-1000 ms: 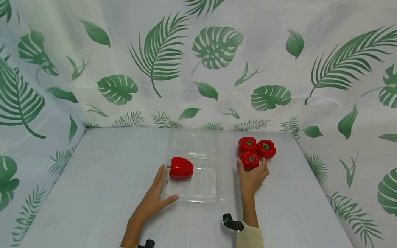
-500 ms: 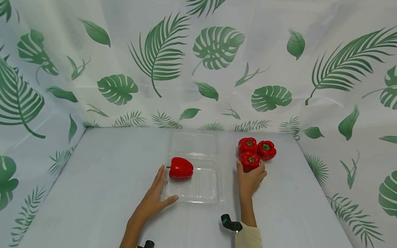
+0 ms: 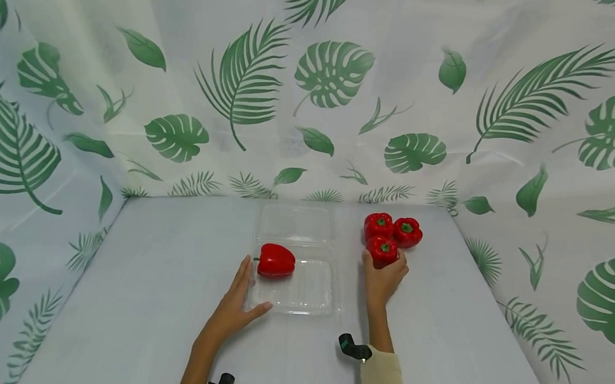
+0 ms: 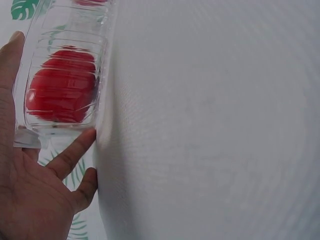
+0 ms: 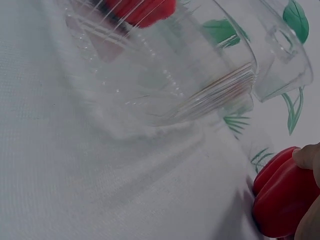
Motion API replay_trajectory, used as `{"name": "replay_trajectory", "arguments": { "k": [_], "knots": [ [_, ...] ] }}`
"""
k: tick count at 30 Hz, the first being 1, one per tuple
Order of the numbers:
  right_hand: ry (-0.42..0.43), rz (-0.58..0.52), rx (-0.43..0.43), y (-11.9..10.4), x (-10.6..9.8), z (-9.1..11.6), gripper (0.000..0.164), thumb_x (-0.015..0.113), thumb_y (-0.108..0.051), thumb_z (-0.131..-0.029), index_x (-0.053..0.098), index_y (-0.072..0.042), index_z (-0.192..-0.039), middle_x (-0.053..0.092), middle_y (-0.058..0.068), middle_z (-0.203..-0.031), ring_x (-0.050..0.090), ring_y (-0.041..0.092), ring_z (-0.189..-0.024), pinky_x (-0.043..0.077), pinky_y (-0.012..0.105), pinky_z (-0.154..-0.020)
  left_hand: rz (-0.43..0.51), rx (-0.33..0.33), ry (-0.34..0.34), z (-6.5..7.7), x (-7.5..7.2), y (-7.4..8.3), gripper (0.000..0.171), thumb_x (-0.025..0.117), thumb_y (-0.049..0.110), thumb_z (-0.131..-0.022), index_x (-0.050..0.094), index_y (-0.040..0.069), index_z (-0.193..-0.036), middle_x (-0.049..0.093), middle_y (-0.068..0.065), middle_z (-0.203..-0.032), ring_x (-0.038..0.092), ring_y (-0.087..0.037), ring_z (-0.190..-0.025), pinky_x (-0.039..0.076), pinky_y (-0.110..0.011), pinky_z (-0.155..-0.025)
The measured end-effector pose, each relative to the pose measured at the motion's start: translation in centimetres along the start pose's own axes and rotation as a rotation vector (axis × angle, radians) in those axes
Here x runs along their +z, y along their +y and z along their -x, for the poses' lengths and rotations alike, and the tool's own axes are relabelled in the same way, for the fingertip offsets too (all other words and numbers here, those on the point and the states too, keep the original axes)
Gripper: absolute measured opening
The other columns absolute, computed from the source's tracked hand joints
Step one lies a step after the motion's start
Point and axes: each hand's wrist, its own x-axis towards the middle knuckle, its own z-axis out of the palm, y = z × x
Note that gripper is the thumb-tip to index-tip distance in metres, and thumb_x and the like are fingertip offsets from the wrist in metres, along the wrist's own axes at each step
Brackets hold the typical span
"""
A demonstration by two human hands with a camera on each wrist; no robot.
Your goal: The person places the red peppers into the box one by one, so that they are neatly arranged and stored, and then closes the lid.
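Observation:
A clear plastic clamshell container (image 3: 305,309) lies open on the white table, its lid (image 3: 295,222) folded back away from me. One red bell pepper (image 3: 277,260) rests on its side in the left of the base, stem pointing left. My left hand (image 3: 230,312) is spread along the container's left side, fingers straight, with the thumb at the front edge. At the right, my right hand (image 3: 383,282) grips the nearest of three grouped bell peppers (image 3: 381,250), thumb and fingers on either side. This pepper stands upright, stem up; in the right wrist view its ribbed side (image 5: 282,197) shows.
Two more red bell peppers, one at the back left (image 3: 378,224) and one at the right (image 3: 408,232), stand close against the gripped one. A leaf-printed sheet (image 3: 271,96) walls in the table (image 3: 165,265) at the back and sides.
The whole head view has shifted slightly left. The right hand's fingers have drawn in a little around the nearest bell pepper; the left hand stays at the container.

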Motion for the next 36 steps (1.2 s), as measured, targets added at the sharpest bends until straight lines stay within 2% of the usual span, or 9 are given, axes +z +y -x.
{"name": "replay_trajectory", "arguments": {
  "k": [4, 11, 21, 27, 32, 36],
  "knots": [
    [0.006, -0.007, -0.01, 0.2, 0.0, 0.3, 0.08, 0.076, -0.023, -0.083, 0.028, -0.008, -0.146, 0.033, 0.018, -0.145, 0.032, 0.031, -0.14, 0.04, 0.058, -0.11, 0.013, 0.009, 0.001, 0.1, 0.0, 0.0, 0.107, 0.074, 0.05, -0.08, 0.003, 0.029, -0.158, 0.002, 0.008, -0.166, 0.043, -0.029, -0.141, 0.035, -0.062, -0.109],
    [0.017, -0.039, -0.007, 0.0, 0.0, 0.8, 0.081, 0.077, -0.022, -0.082, 0.028, -0.008, -0.145, 0.033, 0.015, -0.146, 0.03, 0.028, -0.141, 0.04, 0.056, -0.11, 0.015, 0.012, 0.002, 0.1, -0.2, -0.1, 0.107, 0.074, 0.051, -0.081, 0.002, 0.029, -0.158, 0.002, 0.009, -0.166, 0.044, -0.029, -0.14, 0.034, -0.061, -0.111],
    [0.064, -0.119, -0.093, -0.5, -0.3, 1.5, 0.078, 0.079, -0.019, -0.08, 0.032, -0.008, -0.141, 0.038, 0.012, -0.145, 0.034, 0.025, -0.139, 0.04, 0.052, -0.112, 0.033, 0.025, 0.004, 0.1, -0.1, -0.1, 0.106, 0.073, 0.048, -0.081, 0.004, 0.026, -0.159, 0.003, 0.007, -0.166, 0.044, -0.03, -0.14, 0.033, -0.063, -0.111],
    [0.032, -0.158, -0.172, -0.9, -0.4, 1.8, 0.078, 0.08, -0.019, -0.079, 0.035, -0.007, -0.141, 0.04, 0.012, -0.145, 0.036, 0.025, -0.136, 0.043, 0.055, -0.109, 0.035, 0.022, -0.001, 0.2, 0.0, -0.1, 0.106, 0.073, 0.048, -0.082, 0.003, 0.026, -0.159, 0.002, 0.006, -0.166, 0.044, -0.031, -0.14, 0.033, -0.062, -0.111],
    [-0.025, -0.172, -0.243, -1.1, -0.6, 1.6, 0.077, 0.081, -0.021, -0.079, 0.038, -0.012, -0.142, 0.041, 0.008, -0.146, 0.036, 0.021, -0.137, 0.043, 0.054, -0.109, 0.026, 0.014, 0.001, 0.2, -0.1, 0.0, 0.107, 0.073, 0.049, -0.081, 0.003, 0.027, -0.158, 0.002, 0.007, -0.166, 0.043, -0.03, -0.14, 0.032, -0.062, -0.111],
    [-0.071, -0.174, -0.262, -1.3, -0.7, 1.5, 0.076, 0.081, -0.02, -0.08, 0.039, -0.014, -0.143, 0.042, 0.009, -0.146, 0.037, 0.023, -0.138, 0.044, 0.055, -0.108, 0.025, 0.019, 0.003, 0.1, -0.1, 0.1, 0.108, 0.074, 0.049, -0.081, 0.002, 0.026, -0.158, 0.001, 0.006, -0.166, 0.043, -0.03, -0.14, 0.033, -0.061, -0.111]
  ]
}}
